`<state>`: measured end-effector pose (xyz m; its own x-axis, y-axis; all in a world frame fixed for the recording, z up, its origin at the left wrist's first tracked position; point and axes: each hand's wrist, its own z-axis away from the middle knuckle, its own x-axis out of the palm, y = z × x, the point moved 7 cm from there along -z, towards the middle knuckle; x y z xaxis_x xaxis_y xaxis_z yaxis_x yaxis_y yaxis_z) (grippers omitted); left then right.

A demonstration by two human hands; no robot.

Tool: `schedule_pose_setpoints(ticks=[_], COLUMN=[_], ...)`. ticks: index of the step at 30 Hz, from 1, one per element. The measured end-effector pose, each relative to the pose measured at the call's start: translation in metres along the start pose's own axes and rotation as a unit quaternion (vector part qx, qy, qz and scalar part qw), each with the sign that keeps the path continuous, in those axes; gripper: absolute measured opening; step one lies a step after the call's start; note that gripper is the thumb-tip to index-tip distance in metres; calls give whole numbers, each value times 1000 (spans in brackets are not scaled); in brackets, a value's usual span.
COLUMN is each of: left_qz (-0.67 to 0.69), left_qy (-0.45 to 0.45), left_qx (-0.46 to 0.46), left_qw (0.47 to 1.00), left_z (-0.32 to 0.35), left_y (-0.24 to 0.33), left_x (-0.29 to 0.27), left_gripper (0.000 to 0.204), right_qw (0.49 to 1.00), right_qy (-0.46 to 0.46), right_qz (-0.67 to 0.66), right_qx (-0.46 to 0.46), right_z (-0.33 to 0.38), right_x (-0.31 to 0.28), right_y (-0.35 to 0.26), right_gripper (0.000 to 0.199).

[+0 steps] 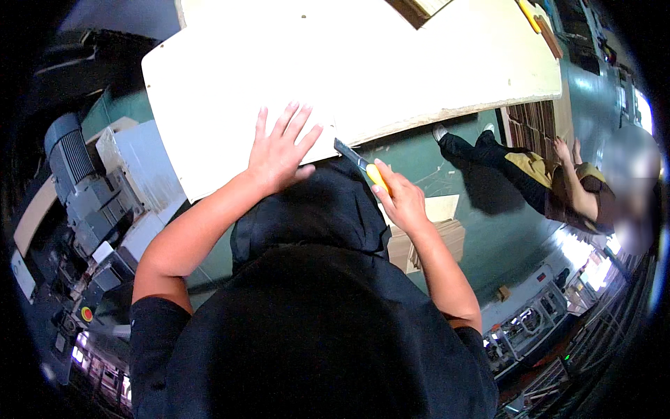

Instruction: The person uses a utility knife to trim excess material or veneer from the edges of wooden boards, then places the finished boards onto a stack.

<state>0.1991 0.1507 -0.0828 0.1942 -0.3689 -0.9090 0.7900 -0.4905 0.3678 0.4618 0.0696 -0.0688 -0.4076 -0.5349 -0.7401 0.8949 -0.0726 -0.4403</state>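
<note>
My left hand (283, 150) lies palm down with its fingers spread on a pale, overexposed sheet (237, 133) at the near left of the worktop (419, 91). Nothing is in its grasp. To its right, my right hand (403, 197) is closed around the yellow handle of a knife (375, 176). The dark, straight blade points up and left, its tip close to the sheet's right edge near the front of the worktop. Whether the tip touches the sheet, I cannot tell.
Wooden pieces (427, 7) rest at the worktop's far side, and another yellow-handled tool (528, 14) lies at its far right corner. A grey motor (70, 150) stands at left. Stacked boards (447, 241) sit on the green floor at right. Beyond, a co-worker (551, 178) stands by more boards (534, 129).
</note>
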Motion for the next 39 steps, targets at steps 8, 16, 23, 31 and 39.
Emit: schedule_pose_setpoints(ticks=[8, 16, 23, 31, 39], left_qz=[38, 117, 125, 83, 233], left_qy=[-24, 11, 57, 53, 68], left_qx=[6, 15, 22, 29, -14], left_qw=[999, 993, 990, 995, 970], left_z=[31, 40, 41, 39, 48], left_y=[-14, -22, -20, -14, -29], left_x=[6, 16, 7, 4, -21], left_gripper=[95, 84, 67, 67, 67], right_qw=[992, 987, 982, 984, 980], right_qy=[14, 8, 49, 92, 164], right_qz=[42, 76, 134, 128, -98], right_qx=[-117, -144, -123, -78, -49], right_z=[12, 15, -12, -67, -84], right_x=[23, 31, 13, -11, -16], right_y=[-4, -21, -39, -70, -87], right_gripper=[55, 57, 61, 52, 56])
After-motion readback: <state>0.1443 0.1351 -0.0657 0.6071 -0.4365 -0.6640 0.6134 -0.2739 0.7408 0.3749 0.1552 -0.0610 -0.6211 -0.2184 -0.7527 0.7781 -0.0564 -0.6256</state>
